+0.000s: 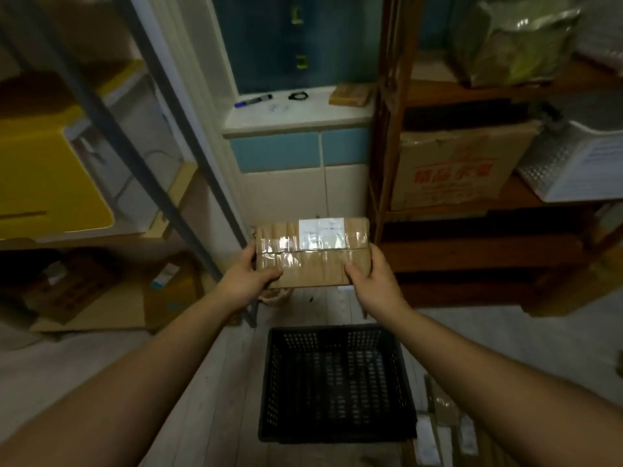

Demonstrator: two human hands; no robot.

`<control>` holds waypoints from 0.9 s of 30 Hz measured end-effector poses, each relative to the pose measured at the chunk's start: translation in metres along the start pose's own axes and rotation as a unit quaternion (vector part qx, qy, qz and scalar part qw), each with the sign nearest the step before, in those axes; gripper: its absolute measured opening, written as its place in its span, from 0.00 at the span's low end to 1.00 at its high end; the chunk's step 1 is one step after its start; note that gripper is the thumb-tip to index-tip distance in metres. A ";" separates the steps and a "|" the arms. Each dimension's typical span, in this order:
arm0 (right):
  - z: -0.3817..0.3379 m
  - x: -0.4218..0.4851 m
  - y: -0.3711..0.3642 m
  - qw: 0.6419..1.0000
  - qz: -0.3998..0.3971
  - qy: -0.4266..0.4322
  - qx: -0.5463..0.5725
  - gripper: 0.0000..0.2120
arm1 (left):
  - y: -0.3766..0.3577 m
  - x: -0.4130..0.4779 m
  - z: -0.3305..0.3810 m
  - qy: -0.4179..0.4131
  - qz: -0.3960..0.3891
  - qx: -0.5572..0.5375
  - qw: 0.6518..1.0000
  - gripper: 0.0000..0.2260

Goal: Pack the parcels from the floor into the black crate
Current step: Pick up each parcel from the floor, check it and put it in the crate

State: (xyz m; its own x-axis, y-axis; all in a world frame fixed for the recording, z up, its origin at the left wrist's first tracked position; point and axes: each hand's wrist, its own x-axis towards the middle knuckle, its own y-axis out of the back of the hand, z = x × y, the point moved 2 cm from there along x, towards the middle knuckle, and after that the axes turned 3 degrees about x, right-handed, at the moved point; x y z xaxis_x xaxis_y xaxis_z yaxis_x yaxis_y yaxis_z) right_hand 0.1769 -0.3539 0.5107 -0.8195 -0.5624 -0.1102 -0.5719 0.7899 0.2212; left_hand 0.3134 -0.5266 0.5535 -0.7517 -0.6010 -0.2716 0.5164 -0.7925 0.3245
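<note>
parcel (312,252) above crate (337,433) | shelf (472,254) right | more parcels (445,426) right of crate

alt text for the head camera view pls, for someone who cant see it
A left hand and a right hand grip a flat brown cardboard parcel, taped and white-labelled, in the air beyond a black perforated plastic crate on the floor. The crate looks empty; more parcels lie to its right.

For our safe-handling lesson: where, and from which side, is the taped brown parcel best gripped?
Probably the two short ends of the parcel, one hand from each side, as the left hand and right hand do: it is wide, flat, with glossy tape.
</note>
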 end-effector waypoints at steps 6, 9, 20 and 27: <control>0.071 0.013 -0.032 0.998 0.018 -0.062 -0.016 0.22 | -0.012 0.052 -0.078 -0.012 -0.038 0.007 0.999 0.21; 0.121 0.024 -0.051 0.995 0.005 -0.093 -0.032 0.25 | -0.023 0.073 -0.130 0.013 -0.030 -0.001 0.999 0.29; 0.415 0.096 -0.135 0.977 -0.067 -0.106 -0.170 0.36 | -0.110 0.188 -0.431 0.072 -0.018 0.173 0.982 0.37; 0.591 0.100 -0.186 0.938 -0.169 -0.099 -0.286 0.42 | -0.165 0.221 -0.600 0.110 -0.038 0.312 0.943 0.49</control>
State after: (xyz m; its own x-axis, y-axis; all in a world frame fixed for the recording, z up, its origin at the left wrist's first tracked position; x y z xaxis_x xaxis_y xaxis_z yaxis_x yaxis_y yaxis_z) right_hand 0.1795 -0.4120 -0.1145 -0.6190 -0.6556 -0.4324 -0.7323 0.2828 0.6195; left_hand 0.3081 -0.5912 -0.1032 -0.6371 -0.6070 -0.4750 0.0706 -0.6596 0.7483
